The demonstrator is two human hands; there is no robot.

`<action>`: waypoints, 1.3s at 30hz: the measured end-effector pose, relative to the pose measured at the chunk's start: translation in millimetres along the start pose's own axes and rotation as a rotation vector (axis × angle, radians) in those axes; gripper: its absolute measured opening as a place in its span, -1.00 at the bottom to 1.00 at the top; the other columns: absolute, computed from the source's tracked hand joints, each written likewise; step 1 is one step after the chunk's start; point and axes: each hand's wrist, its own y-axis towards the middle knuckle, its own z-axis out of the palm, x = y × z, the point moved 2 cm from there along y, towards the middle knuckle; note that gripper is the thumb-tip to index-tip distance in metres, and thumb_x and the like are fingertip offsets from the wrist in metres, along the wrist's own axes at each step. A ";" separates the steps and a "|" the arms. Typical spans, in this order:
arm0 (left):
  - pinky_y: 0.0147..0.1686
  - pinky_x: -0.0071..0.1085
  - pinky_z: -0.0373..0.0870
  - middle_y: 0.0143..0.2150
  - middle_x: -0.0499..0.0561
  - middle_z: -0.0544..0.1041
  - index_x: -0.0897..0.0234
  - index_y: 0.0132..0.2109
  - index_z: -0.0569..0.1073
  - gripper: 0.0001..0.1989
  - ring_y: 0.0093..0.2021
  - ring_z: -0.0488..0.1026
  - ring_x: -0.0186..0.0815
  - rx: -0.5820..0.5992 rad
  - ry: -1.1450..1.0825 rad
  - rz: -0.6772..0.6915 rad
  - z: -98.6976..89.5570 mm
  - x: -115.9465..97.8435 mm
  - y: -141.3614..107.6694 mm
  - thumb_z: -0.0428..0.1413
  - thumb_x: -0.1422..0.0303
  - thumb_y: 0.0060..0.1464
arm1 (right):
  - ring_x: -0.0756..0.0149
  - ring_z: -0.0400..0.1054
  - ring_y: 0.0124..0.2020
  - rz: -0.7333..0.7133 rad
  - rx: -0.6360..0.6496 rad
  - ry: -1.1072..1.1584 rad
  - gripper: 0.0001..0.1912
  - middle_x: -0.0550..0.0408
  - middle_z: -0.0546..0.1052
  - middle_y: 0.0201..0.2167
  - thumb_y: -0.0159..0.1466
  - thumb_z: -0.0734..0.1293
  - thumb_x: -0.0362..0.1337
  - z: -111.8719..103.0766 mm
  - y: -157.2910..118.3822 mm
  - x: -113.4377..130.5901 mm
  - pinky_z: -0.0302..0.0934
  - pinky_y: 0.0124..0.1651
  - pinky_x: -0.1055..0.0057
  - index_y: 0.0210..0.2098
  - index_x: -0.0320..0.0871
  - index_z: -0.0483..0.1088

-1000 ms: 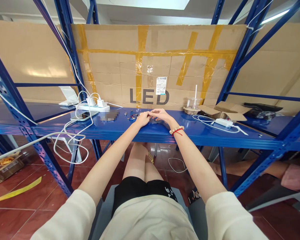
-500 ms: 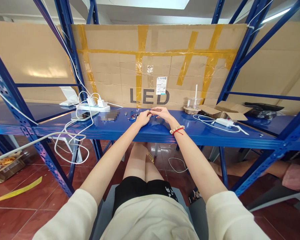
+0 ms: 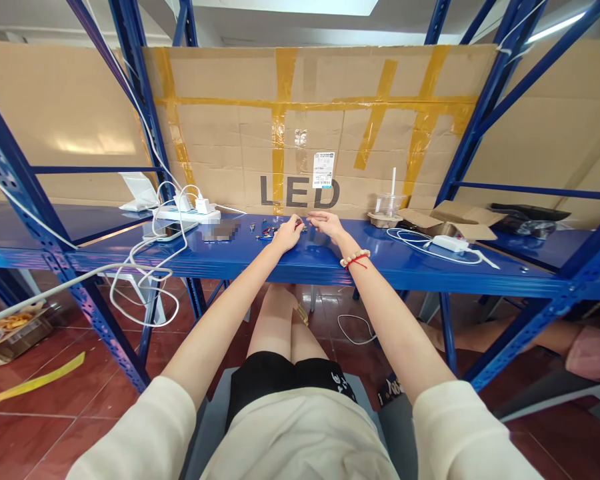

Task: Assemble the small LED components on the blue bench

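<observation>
My left hand (image 3: 287,235) is closed above the blue shelf (image 3: 220,263), its fingertips pinched on something small that I cannot make out. Just to its right, my right hand (image 3: 327,225) reaches toward it with the fingers pressed together; whether it holds anything is too small to tell. A narrow gap separates the two hands. Small blue and red parts (image 3: 267,233) lie beside my left hand, partly covered by it. A tiny metallic piece (image 3: 253,227) rests farther left.
White power strip (image 3: 190,215) with cables and a phone (image 3: 173,231) stand left. At right are a cup with a straw (image 3: 387,205), an open carton (image 3: 463,220) and a white adapter (image 3: 450,245). Cardboard (image 3: 220,147) stands behind. A person's leg (image 3: 540,339) shows lower right.
My hands, which were touching or overlapping at the fingertips, have come slightly apart. My right hand has shifted a little to the right.
</observation>
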 end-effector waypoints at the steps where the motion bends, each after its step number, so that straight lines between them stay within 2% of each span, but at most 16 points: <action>1: -0.19 -0.29 0.28 -0.32 0.04 0.47 0.22 -0.13 0.32 -0.77 -0.24 0.40 -0.23 0.004 0.002 0.001 -0.1 -0.2 -0.1 -0.13 0.28 0.12 | 0.47 0.38 -0.34 0.013 -0.010 -0.010 -0.81 -0.03 0.51 -0.22 0.16 0.26 -0.43 -0.1 0.9 -0.7 0.24 -0.35 0.57 -0.22 -0.22 0.41; 5: -0.18 -0.29 0.29 -0.33 0.04 0.47 0.23 -0.14 0.33 -0.77 -0.24 0.40 -0.23 0.009 -0.005 0.001 -1.0 -1.6 -1.6 -0.13 0.29 0.12 | 0.50 0.35 -0.40 0.019 -0.033 -0.033 -0.81 -0.03 0.50 -0.24 0.25 0.19 -0.32 -0.7 4.7 -3.6 0.16 -0.49 0.64 -0.22 -0.23 0.40; 9: -0.19 -0.29 0.29 -0.32 0.05 0.48 0.23 -0.14 0.33 -0.77 -0.23 0.40 -0.24 0.006 -0.011 -0.002 -1.4 -2.5 -2.3 -0.13 0.29 0.12 | 0.52 0.32 -0.47 0.034 0.023 -0.003 -0.76 -0.01 0.48 -0.32 0.25 0.20 -0.19 0.9 4.5 -3.9 0.14 -0.51 0.65 -0.26 -0.24 0.40; 17: -0.18 -0.29 0.29 -0.30 0.05 0.47 0.24 -0.15 0.33 -0.77 -0.24 0.40 -0.24 0.013 -0.007 0.019 0.0 -0.3 -0.7 -0.12 0.27 0.12 | 0.53 0.13 -0.66 -0.012 0.107 -0.014 -0.49 0.15 0.29 -0.66 0.10 0.20 0.15 2.1 2.9 -2.6 0.07 -0.60 0.58 -0.48 -0.24 0.37; 22: -0.17 -0.30 0.29 -0.29 0.05 0.48 0.24 -0.14 0.33 -0.77 -0.24 0.40 -0.26 0.015 -0.003 0.021 0.8 1.1 0.2 -0.12 0.28 0.12 | 0.56 0.01 -0.72 -0.027 0.136 -0.021 -0.45 0.23 0.17 -0.75 0.03 0.21 0.21 2.7 2.1 -2.1 -0.01 -0.64 0.55 -0.55 -0.22 0.31; 26: -0.16 -0.29 0.29 -0.29 0.05 0.48 0.24 -0.15 0.33 -0.77 -0.23 0.40 -0.25 0.015 -0.003 0.019 1.9 2.3 1.6 -0.11 0.28 0.11 | 0.54 0.09 -0.68 -0.034 0.066 -0.038 -0.49 0.18 0.27 -0.68 0.03 0.25 0.17 1.7 0.8 0.2 0.02 -0.63 0.55 -0.53 -0.21 0.34; 31: -0.17 -0.29 0.29 -0.28 0.06 0.48 0.24 -0.16 0.33 -0.77 -0.22 0.40 -0.24 0.012 0.003 0.027 2.5 3.7 2.2 -0.11 0.28 0.10 | 0.49 0.28 -0.48 -0.010 0.000 -0.013 -0.70 0.08 0.46 -0.43 0.02 0.39 -0.08 0.4 1.9 -2.0 0.16 -0.51 0.60 -0.41 -0.21 0.41; 36: -0.18 -0.30 0.29 -0.29 0.05 0.48 0.24 -0.17 0.33 -0.77 -0.22 0.40 -0.24 0.017 0.019 0.027 1.3 2.9 0.9 -0.11 0.26 0.10 | 0.47 0.34 -0.39 -0.034 0.020 0.019 -0.77 0.03 0.50 -0.35 -0.03 0.44 -0.32 -0.8 4.0 -6.0 0.24 -0.39 0.59 -0.35 -0.24 0.43; 39: -0.17 -0.29 0.29 -0.28 0.05 0.48 0.24 -0.17 0.33 -0.78 -0.21 0.40 -0.24 0.018 0.017 0.030 1.1 2.6 0.9 -0.10 0.26 0.10 | 0.47 0.36 -0.38 -0.035 0.020 0.032 -0.77 0.02 0.51 -0.33 0.00 0.42 -0.33 -0.9 4.4 -6.1 0.26 -0.35 0.58 -0.33 -0.24 0.44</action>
